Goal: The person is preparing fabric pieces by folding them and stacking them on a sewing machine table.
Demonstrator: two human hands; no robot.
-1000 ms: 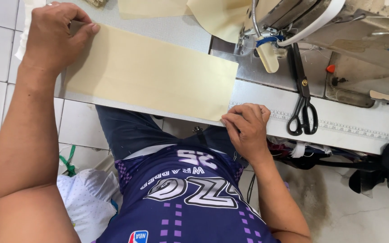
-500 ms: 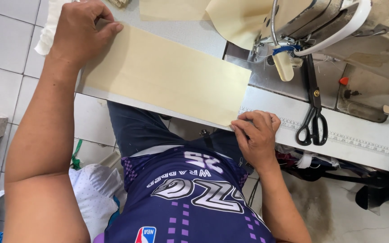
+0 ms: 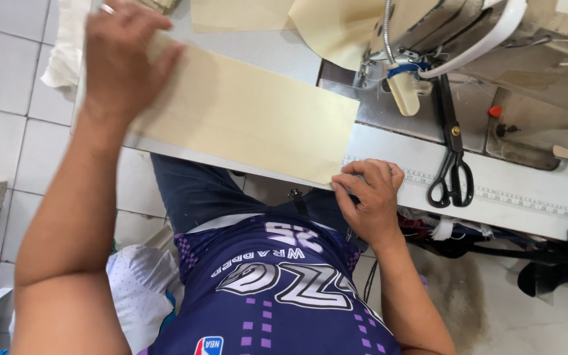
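Cream fabric panel [image 3: 244, 118], one piece, is laid flat on the bench [image 3: 527, 197] beside one sewing machine [image 3: 468, 39]. Its far end is pressed under the left hand [image 3: 123, 66], fingers flat, nothing clenched; its near corner is pinched by the right hand [image 3: 366, 197]. One pair of black scissors [image 3: 451, 164] is seen nearby. Compared with half a second earlier, both hands are placed alike.

The person wears a sleeveless dark purple basketball jersey [image 3: 277, 296] with white-outlined lettering, small lilac squares scattered across it and a checkered purple panel at the side, at the lower middle of the frame. Above it show dark blue trousers [image 3: 198, 190]. Both arms are bare.
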